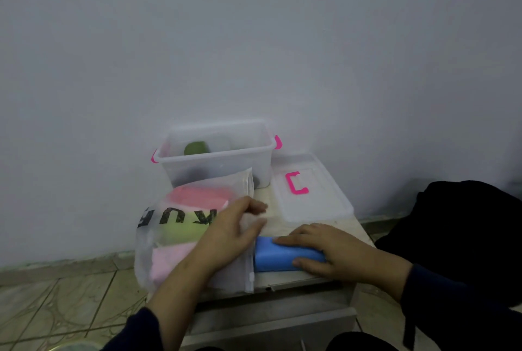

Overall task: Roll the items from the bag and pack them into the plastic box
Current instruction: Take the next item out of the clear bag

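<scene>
I log the table [350, 230]: clear box [217, 153] at its back edge, open, pink latches, a green roll [196, 148] inside. Lid [313, 189] flat at the back right corner, just beside the box. Frosted bag [180, 226] at the front left corner, pink and yellow-green cloth showing through. My left hand [228, 233] lies flat on the bag, fingers spread. My right hand [330, 249] is clamped over a blue roll [278, 256] at the front edge, beside the bag's mouth.
</scene>
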